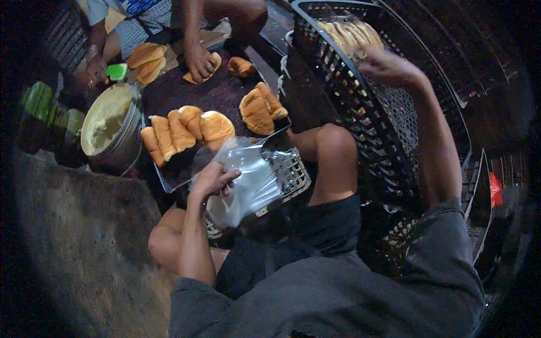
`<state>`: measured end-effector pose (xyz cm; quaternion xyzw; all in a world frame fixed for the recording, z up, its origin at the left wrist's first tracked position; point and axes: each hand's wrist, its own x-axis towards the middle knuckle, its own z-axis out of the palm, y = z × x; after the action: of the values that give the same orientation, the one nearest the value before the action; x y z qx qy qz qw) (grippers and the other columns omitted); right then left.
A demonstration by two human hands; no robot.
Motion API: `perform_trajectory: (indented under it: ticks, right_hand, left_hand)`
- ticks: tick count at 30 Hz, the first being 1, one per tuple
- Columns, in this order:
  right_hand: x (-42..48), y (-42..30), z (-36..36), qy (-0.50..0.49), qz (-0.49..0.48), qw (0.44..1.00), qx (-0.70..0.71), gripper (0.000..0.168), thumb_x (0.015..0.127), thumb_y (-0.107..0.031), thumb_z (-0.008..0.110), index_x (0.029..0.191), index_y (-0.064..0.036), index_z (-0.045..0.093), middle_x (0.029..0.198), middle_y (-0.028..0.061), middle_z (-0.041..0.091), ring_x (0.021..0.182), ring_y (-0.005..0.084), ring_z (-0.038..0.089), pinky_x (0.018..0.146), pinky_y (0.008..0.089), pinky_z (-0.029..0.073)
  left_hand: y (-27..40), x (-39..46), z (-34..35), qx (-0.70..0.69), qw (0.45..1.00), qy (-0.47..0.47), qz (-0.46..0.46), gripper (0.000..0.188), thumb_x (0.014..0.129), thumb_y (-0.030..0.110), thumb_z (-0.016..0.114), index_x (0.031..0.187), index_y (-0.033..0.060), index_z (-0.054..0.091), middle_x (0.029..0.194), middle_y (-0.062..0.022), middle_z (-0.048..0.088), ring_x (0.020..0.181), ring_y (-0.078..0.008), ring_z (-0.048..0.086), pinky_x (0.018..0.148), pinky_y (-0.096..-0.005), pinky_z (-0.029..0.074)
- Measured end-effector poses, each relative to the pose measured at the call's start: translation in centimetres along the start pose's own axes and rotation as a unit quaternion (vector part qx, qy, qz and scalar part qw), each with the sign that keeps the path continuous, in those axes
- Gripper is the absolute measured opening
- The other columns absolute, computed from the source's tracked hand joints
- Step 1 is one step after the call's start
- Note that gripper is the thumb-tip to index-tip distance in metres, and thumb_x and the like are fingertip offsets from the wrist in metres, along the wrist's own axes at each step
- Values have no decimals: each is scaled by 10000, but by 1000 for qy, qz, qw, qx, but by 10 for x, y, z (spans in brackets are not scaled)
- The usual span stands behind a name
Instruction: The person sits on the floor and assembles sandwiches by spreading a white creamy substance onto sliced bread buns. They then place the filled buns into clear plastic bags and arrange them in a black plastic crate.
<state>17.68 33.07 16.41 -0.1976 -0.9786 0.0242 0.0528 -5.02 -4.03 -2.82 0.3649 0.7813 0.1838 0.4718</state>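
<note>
My left hand (215, 179) is over a stack of clear plastic bags (249, 186), its fingers curled and thumb out. Whether it grips a bag is unclear. The bags lie on a light plastic basket (301, 173) between my knees. My right hand (386, 65), blurred, reaches into a large black plastic crate (334, 59), beside a row of bread pieces (348, 36) that look wrapped. Its fingertips are too blurred to show a grip. Ahead of me, several golden bread rolls (173, 131) line the near edge of a dark-surfaced tray (203, 95), with more rolls (260, 110) at its right corner.
Across the tray, a co-worker's hand (200, 65) presses on a bread piece; their other hand (95, 69) is near a green scraper (116, 72). A bucket of pale cream (107, 120) stands left of the tray. Opened bread (148, 61) lies at the far left corner.
</note>
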Motion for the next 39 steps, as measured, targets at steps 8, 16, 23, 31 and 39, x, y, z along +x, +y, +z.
perform_trajectory:
  ticks: [8, 16, 23, 31, 39]
  right_hand:
    - [43, -236, 81, -81, -197, 960, 179, 377, 790, -311, 700, 915, 29, 597, 842, 203, 642, 764, 320, 641, 694, 399, 496]
    - [15, -218, 119, -194, -22, 751, 631, 335, 888, -288, 628, 1055, -5, 563, 865, 56, 635, 852, 129, 622, 744, 254, 505]
    - [-18, -248, 141, 23, 157, 571, 806, 204, 946, -198, 524, 1017, -7, 526, 915, 96, 614, 757, 190, 658, 637, 307, 568]
    - [11, -247, 172, 12, 31, 876, 482, 343, 910, -255, 552, 1166, -35, 488, 1071, 151, 599, 923, 295, 606, 793, 398, 497]
    - [113, -252, 232, 5, -359, 924, -132, 551, 785, -285, 638, 1307, -195, 487, 1278, 66, 500, 1325, 340, 306, 1119, 522, 167]
  left_hand:
    - [9, -23, -16, 29, 949, 241, 202, 465, 872, 441, 566, 705, 19, 663, 582, -109, 609, 558, -246, 622, 572, -371, 478]
    - [13, -56, -22, 161, 937, 307, 39, 542, 840, 569, 540, 841, 47, 689, 719, -161, 655, 768, -331, 658, 702, -425, 504]
    - [-6, -21, -14, -640, 749, 71, 156, 703, 873, 604, 489, 1174, -29, 539, 1047, -133, 640, 953, -234, 617, 780, -372, 511]
    - [-7, -26, -65, -535, 616, 548, 184, 186, 864, 239, 668, 924, 68, 626, 825, -22, 637, 717, -141, 615, 634, -291, 525]
    - [-78, -52, -85, -740, 463, 463, 155, 478, 874, 505, 545, 1057, 66, 574, 926, -100, 664, 807, -191, 639, 692, -334, 551]
